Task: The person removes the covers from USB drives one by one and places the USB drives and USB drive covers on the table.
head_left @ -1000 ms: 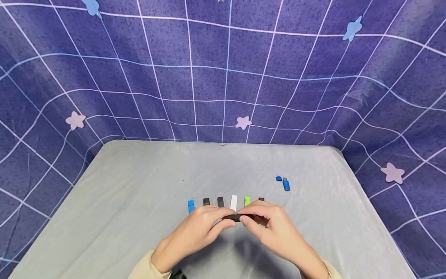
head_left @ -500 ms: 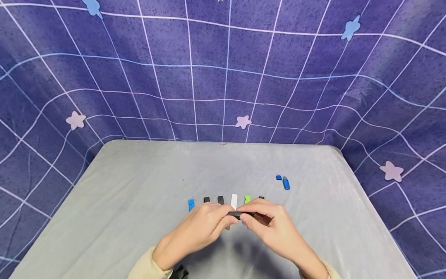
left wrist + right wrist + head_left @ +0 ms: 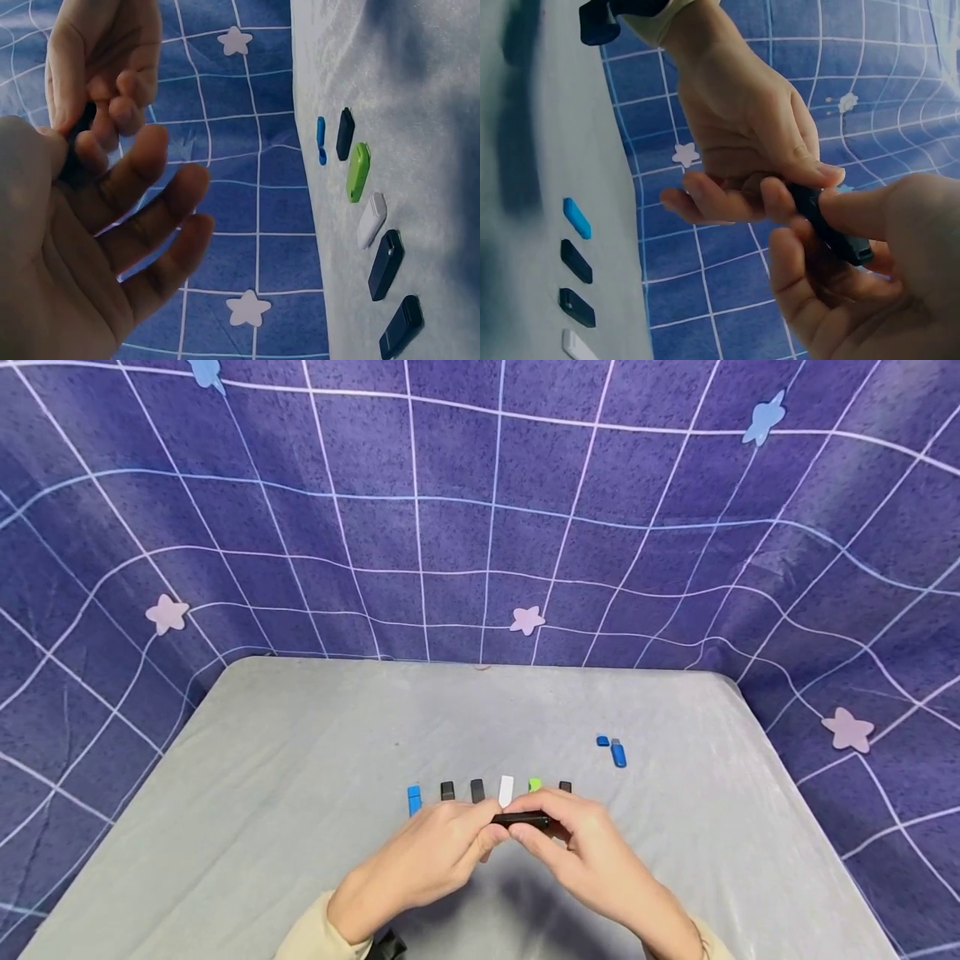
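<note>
Both of my hands meet above the near part of the table, holding a black USB stick (image 3: 522, 819) between them. My left hand (image 3: 427, 856) pinches its left end between thumb and index finger. My right hand (image 3: 596, 852) pinches the other end with thumb and fingers. In the right wrist view the black stick (image 3: 810, 206) slants between the two hands, partly covered by fingertips. The left wrist view shows the other fingers of the left hand (image 3: 97, 225) spread loosely. Whether the stick's cap is on cannot be told.
Just beyond the hands runs a row of sticks: blue (image 3: 415, 800), black (image 3: 447, 791), dark grey (image 3: 477, 790), white (image 3: 506, 788), green (image 3: 535, 784) and black (image 3: 566, 787). Farther right lies an uncapped blue USB stick (image 3: 618, 753) beside its cap (image 3: 603, 741). A purple curtain (image 3: 450, 527) surrounds the grey table (image 3: 315, 718).
Between the hands, the black stick has turned slightly and more of its length shows. The right thumb has shifted a little to the left. Nothing on the table has moved.
</note>
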Action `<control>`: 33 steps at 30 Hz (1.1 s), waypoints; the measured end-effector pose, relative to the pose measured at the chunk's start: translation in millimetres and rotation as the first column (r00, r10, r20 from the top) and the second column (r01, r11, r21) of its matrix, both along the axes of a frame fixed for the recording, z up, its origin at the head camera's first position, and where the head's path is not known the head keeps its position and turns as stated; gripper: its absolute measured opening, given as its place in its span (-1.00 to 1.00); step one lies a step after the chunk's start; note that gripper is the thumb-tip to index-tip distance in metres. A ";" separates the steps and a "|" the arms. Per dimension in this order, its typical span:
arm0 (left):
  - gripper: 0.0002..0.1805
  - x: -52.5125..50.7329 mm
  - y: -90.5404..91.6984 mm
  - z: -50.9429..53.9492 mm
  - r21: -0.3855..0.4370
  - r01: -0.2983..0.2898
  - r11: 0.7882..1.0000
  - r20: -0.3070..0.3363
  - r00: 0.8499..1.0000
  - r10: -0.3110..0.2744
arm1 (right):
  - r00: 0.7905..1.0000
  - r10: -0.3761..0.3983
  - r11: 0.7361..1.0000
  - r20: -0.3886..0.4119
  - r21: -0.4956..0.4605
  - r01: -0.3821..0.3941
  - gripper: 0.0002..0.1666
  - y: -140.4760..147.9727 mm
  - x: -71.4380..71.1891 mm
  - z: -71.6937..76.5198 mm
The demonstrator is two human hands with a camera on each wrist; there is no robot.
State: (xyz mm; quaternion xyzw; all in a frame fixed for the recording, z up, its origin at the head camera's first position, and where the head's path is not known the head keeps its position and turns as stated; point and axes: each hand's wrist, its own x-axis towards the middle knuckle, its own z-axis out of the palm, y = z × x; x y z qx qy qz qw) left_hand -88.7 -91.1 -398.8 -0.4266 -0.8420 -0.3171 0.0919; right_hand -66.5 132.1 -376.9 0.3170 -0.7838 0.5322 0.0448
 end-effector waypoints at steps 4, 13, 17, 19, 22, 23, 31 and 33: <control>-0.68 0.0 -3.0 3.4 -0.015 0.010 1.000 -0.067 0.998 -0.011 | 0.996 0.080 0.997 0.025 0.009 -0.081 -0.81 -1.8 -0.4 2.1; -0.61 0.1 -8.8 10.6 -0.072 0.054 0.996 -0.147 0.987 -0.064 | 0.980 0.180 0.979 0.084 -0.109 -0.170 -0.81 -3.7 -0.7 0.1; -0.59 0.4 -9.1 10.5 -0.070 0.066 0.995 -0.190 0.979 -0.078 | 0.980 0.186 0.981 0.072 -0.070 -0.181 -0.82 -1.9 -3.6 1.2; -0.58 -0.7 -8.8 10.7 -0.067 0.068 0.995 -0.207 0.975 -0.080 | 0.980 0.181 0.982 0.077 -0.061 -0.177 -0.84 -1.5 -5.5 2.3; -0.59 -2.8 -8.3 11.3 -0.062 0.070 0.996 -0.209 0.975 -0.081 | 0.976 0.206 0.976 0.071 -0.085 -0.200 -0.84 -0.7 -8.8 3.0; -0.60 -3.4 -8.2 11.4 -0.060 0.072 0.996 -0.204 0.975 -0.083 | 0.974 0.220 0.972 0.057 -0.096 -0.214 -0.83 -0.5 -9.9 2.9; -0.61 -3.8 -6.3 10.8 -0.014 0.104 0.994 -0.195 0.975 -0.105 | 0.959 0.281 0.952 -0.047 -0.110 -0.284 -0.75 0.0 -14.8 -0.4; -0.59 -4.0 -5.4 9.9 0.003 0.120 0.993 -0.209 0.971 -0.117 | 0.952 0.301 0.946 -0.061 -0.111 -0.306 -0.74 -0.7 -15.1 -1.8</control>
